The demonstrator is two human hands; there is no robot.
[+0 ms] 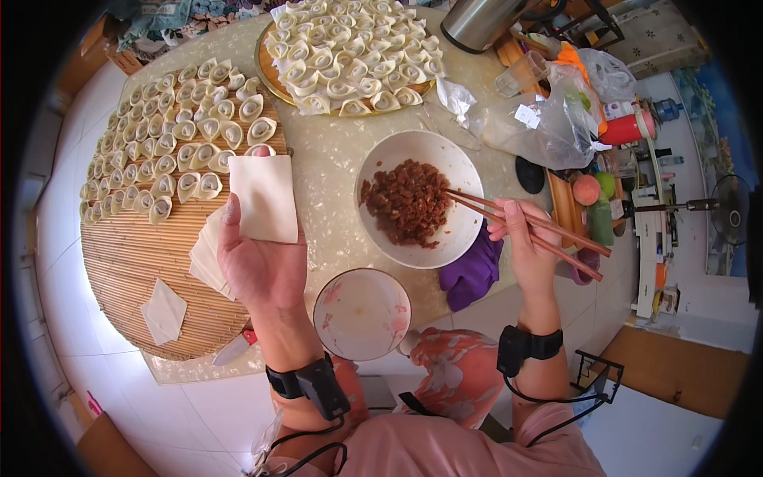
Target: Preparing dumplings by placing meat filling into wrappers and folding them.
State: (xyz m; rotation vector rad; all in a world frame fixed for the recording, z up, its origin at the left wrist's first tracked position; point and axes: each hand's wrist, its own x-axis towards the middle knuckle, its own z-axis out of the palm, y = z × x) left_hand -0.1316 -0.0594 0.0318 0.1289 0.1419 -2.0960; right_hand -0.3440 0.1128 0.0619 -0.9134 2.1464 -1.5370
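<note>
A pale square wonton wrapper lies flat across the palm and fingers of my left hand, its thumb at the left edge. Between the fingers of my right hand is a pair of wooden chopsticks. Their tips touch the minced meat filling inside a white bowl. Beneath and left of my left hand, a stack of wrappers sits on a round reed tray, partly hidden. Several filled wontons stand in rows on the tray's far half.
A second round board with several wontons is at the back. Nearest me is a flower-patterned bowl; a knife pokes out under the tray. A purple cloth, a plastic bag, a glass and a steel kettle stand rightward.
</note>
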